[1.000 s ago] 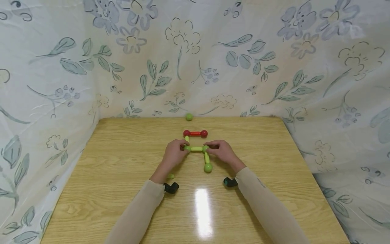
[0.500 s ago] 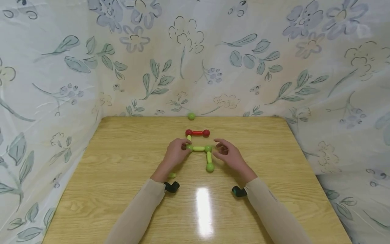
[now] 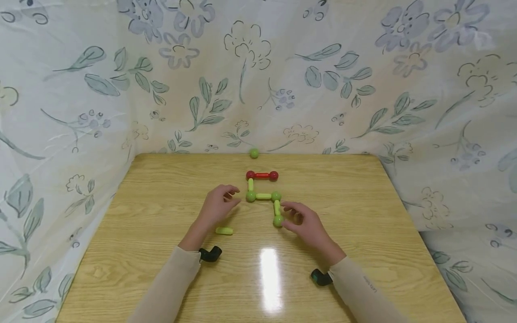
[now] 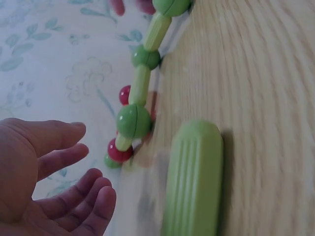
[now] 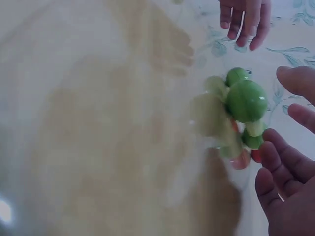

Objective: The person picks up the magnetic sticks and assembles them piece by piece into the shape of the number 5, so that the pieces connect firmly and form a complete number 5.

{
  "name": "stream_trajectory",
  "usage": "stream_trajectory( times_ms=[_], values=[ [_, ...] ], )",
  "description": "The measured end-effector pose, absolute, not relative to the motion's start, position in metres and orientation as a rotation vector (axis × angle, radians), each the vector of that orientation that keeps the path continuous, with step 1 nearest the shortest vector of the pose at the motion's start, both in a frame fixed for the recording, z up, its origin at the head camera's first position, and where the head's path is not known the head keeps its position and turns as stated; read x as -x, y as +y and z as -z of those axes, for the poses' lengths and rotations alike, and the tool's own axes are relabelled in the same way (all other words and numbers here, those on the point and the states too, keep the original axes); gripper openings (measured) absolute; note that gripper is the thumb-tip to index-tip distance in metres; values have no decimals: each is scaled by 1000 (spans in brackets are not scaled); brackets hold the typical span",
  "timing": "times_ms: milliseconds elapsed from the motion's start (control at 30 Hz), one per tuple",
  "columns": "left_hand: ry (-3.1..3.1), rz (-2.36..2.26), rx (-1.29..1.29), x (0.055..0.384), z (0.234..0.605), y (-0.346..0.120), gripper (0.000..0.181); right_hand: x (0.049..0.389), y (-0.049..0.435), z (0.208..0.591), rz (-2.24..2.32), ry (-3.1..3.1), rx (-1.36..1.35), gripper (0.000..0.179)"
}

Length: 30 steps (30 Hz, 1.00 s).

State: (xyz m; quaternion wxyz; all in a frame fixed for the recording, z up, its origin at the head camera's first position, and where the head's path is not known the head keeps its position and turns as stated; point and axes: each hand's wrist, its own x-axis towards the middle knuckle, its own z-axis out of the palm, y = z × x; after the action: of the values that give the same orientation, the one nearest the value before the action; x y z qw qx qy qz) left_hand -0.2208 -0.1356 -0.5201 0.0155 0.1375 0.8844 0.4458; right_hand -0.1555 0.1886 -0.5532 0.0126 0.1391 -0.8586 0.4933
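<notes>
On the wooden table a zigzag chain of balls and rods lies flat. A red rod (image 3: 262, 175) joins two red balls at its far end; light green rods (image 3: 264, 196) and green balls (image 3: 251, 196) form the rest. My left hand (image 3: 218, 202) hovers left of the chain, fingers loosely bent, holding nothing. A loose light green rod (image 4: 193, 182) lies on the table near my left wrist. Beside the chain's nearest green ball (image 5: 247, 101), my right hand (image 3: 305, 223) has thumb and fingers spread apart. In the right wrist view a gap shows between fingers and ball.
A single green ball (image 3: 254, 153) sits at the table's far edge, against the floral cloth (image 3: 258, 80) behind. Black wrist devices (image 3: 211, 254) stick out beside both sleeves. Light glares off the near part of the table (image 3: 161, 179).
Both hands have let go of the chain's green balls. The left hand has drawn back to the left, uncovering the loose rod; the right hand has moved nearer, to the lowest ball.
</notes>
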Motion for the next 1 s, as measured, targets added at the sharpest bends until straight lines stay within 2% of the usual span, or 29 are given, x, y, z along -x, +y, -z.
stream_trajectory(
  times_ms=[367,700,1000],
  values=[
    [2783,-1419,-399,206,526,-158,26,152,193,573,-1526,-2631,-491,43],
    [2752,-1461,-319,184,542,-173,20,152,194,575,-1295,-2586,-687,49],
    [2783,-1476,-371,169,550,-180,18,154,195,577,-1153,-2649,-739,50]
  ],
)
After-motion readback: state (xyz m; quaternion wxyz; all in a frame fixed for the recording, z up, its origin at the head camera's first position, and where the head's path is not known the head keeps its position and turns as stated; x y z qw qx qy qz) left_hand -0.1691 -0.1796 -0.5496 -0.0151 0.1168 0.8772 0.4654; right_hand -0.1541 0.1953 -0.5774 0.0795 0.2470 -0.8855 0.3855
